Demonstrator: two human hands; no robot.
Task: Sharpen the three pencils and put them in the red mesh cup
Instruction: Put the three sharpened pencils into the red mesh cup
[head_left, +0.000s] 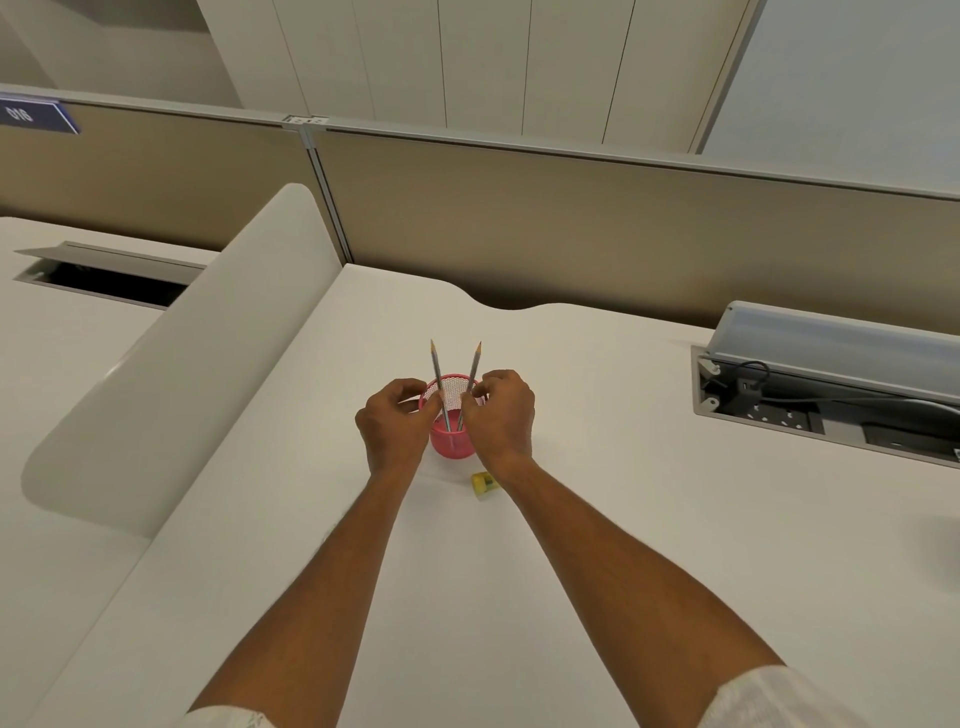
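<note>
The left fingers (415, 388) are curled in against the cup (453, 448) rim at its 9 o'clock side, right by the left pencil (435, 366). The right fingers (485, 382) are curled the same way at 3 o'clock, up against the right pencil (476, 364). I cannot tell whether either set pinches its pencil, holds the rim or only touches it, because the knuckles hide the fingertips. The left hand (395, 423) and right hand (501, 415) flank the cup closely, with both forearms reaching in from 6 o'clock.

The red mesh cup stands upright near the middle of the desk (597, 519). Two pencils stand inside it with their points up. One leans toward 11 o'clock and the other toward 1 o'clock, so they form a V. Both tips look cut to a point, so these two seem sharpened and put away.

The yellow sharpener (484, 485) lies on the desk at the cup's 5 o'clock, just beside the right wrist, and neither hand touches it.

No third pencil shows, in the cup, in a hand or on the desk. By my reading the task is about two thirds done. One pencil remains to be found, sharpened and dropped in, unless it sits hidden behind a hand.
</note>
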